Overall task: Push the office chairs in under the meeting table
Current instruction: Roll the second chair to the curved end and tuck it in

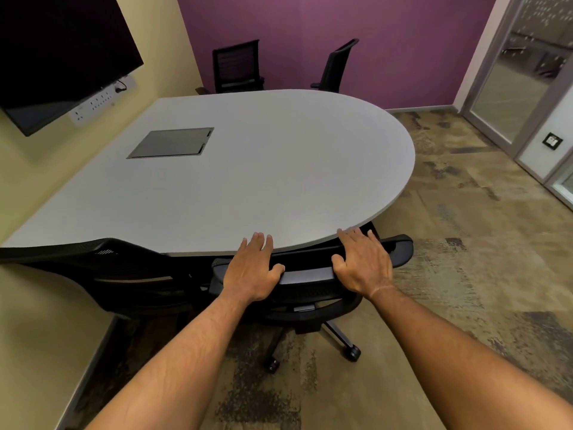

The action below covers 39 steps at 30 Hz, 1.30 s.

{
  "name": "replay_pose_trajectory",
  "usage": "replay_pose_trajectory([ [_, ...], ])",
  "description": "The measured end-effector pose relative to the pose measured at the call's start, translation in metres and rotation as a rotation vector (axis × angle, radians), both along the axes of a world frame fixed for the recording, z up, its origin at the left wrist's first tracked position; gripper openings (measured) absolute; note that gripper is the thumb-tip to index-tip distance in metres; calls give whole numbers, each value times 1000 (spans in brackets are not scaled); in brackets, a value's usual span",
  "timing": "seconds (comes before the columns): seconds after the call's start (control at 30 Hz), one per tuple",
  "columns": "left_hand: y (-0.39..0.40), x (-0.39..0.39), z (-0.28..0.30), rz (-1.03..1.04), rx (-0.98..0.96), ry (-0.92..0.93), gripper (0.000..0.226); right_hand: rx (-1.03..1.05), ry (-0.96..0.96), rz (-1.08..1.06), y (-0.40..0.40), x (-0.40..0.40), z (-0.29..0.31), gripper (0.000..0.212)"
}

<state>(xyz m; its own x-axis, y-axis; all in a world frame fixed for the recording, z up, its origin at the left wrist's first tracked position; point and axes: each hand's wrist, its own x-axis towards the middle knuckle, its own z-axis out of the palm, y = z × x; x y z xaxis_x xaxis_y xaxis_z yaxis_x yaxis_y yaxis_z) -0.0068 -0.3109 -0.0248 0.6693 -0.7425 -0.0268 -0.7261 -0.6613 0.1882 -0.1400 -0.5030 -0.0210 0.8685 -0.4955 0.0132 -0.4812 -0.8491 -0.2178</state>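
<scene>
A black mesh office chair (310, 276) stands right in front of me, its seat hidden under the near edge of the grey rounded meeting table (248, 181). My left hand (252, 270) lies on the top rail of its backrest with the thumb hooked under the rail and the fingers reaching forward to the table edge. My right hand (362, 262) rests on the same rail further right, thumb spread. A second black chair (108, 271) stands to the left, its backrest against the table edge.
Two more black chairs (237, 66) (338, 65) stand at the table's far side by the purple wall. A metal cable hatch (172, 143) is set in the tabletop. A dark screen (59, 54) hangs on the left wall; glass doors (521, 88) are at right. Patterned carpet (465, 243) stretches right.
</scene>
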Motion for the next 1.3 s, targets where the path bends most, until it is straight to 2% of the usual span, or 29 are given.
replay_pose_trajectory([
  [0.37, -1, 22, -1, -18, -9, 9, 71, 11, 2, -25, 1, 16, 0, 75],
  [0.67, 10, -1, -5, -6, -13, 14, 66, 27, 36, -39, 15, -5, 0, 72],
  [0.73, 13, -10, -6, -5, -13, 8, 67, 43, 30, -49, 19, -13, -1, 68],
  [0.97, 21, -28, -9, -53, -51, -2, 75, 54, -25, -94, 32, -43, 2, 74],
  [1.3, 26, -8, -5, -45, -49, 2, 78, 61, -64, -117, 40, -29, 3, 72],
])
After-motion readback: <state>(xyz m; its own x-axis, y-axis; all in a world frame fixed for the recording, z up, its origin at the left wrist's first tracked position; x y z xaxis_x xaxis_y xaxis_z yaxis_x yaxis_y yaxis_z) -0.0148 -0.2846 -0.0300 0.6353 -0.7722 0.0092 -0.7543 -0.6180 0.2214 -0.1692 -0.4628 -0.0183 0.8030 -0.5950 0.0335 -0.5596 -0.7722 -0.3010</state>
